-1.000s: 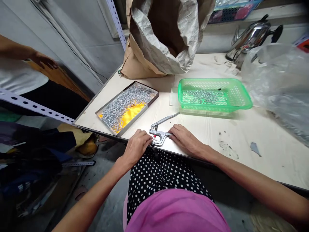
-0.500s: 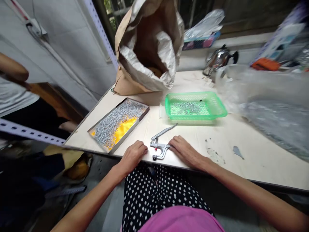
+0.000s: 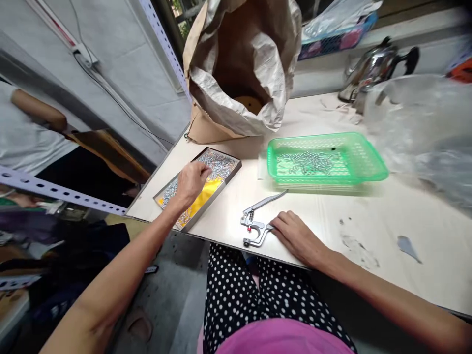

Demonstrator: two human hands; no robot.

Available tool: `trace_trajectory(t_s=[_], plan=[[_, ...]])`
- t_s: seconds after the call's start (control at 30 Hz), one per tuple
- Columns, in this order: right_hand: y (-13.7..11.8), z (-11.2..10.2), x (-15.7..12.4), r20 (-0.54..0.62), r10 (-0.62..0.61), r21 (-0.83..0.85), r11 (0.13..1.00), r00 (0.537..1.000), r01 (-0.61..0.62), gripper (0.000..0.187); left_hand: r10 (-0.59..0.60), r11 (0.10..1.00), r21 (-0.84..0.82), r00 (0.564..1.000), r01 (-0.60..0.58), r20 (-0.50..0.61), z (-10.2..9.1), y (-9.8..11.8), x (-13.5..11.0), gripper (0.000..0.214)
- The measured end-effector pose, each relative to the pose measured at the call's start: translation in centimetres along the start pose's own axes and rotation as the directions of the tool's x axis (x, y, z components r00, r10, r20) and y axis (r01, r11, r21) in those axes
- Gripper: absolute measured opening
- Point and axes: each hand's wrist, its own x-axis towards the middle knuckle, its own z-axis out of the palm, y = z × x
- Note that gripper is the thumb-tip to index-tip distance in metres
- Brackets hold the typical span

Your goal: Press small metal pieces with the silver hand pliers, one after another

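A shallow tray [image 3: 231, 173] holds many small silvery metal pins and has a yellow patch in its base. Over it is my left hand [image 3: 191, 183], fingers curled together; what they hold, if anything, is hidden. Silver snap-fastener pliers [image 3: 256, 228] with a spring and a red tip lie on their side near the table's front edge, handles spread apart. My right hand [image 3: 295, 233] rests palm down on the table, its fingers closed over the end of the lower handle. The green plastic basket [image 3: 365, 167] behind the pliers holds more metal pins.
A large open paper sack [image 3: 208, 123] stands at the back of the table [image 3: 313, 211]. A metal kettle [image 3: 376, 69] and clear plastic bags [image 3: 416, 113] are at back right. A grey scrap [image 3: 407, 247] lies at right. Another person's arm [image 3: 40, 109] shows at left, beyond a perforated metal bar [image 3: 66, 194].
My left hand has moved from the table edge up and left, over the tray of pins, and its fingers have curled. My right hand stays at the pliers. The view has shifted left.
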Motion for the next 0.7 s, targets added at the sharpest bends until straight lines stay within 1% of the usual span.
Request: trace_trajectory(t_s=[0.07,0.13,0.23,0.3,0.37,0.43,0.53,0.63,0.7], plan=[[-0.3,0.2,0.1,-0.003,-0.017,0.005,1.000,1.000,0.017,0.019,-0.065,0.998,0.027,0.990,0.062,0.126,1.8,-2.2,-1.0,0.020],[-0.7,0.3,0.2,0.004,-0.032,0.000,0.999,0.999,0.032,0.019,-0.110,0.994,0.050,0.978,0.102,0.180,3.6,-2.9,-1.4,0.021],[-1.1,0.4,0.4,0.025,-0.037,-0.015,0.999,0.999,0.038,0.021,-0.212,0.977,0.033,0.956,0.210,0.204,5.7,-2.5,-0.8,0.024],[-1.1,0.4,0.5,0.032,-0.039,-0.009,0.999,0.999,0.039,0.021,-0.295,0.953,0.000,0.933,0.302,0.206,6.7,-2.1,0.0,0.025],[-1.1,0.4,0.6,0.034,-0.041,0.007,0.999,0.999,0.041,0.021,-0.343,0.935,-0.024,0.919,0.355,0.195,7.5,-1.9,0.7,0.022],[-1.1,0.3,0.6,0.036,-0.036,0.019,0.999,0.999,0.035,0.020,-0.348,0.932,-0.042,0.920,0.361,0.182,8.2,-2.1,1.1,0.020],[-1.1,0.0,0.7,0.047,-0.032,0.029,0.999,0.998,0.031,0.021,-0.304,0.943,-0.076,0.933,0.323,0.191,8.7,-2.8,1.4,0.020],[-1.1,-0.2,0.8,0.072,-0.033,0.030,0.999,0.997,0.031,0.023,-0.237,0.965,-0.060,0.948,0.255,0.212,8.4,-3.6,1.2,0.022],[-1.0,-0.3,0.9,0.092,-0.031,0.032,0.999,0.995,0.028,0.024,-0.196,0.977,-0.047,0.961,0.209,0.198,7.6,-3.4,0.6,0.022]])
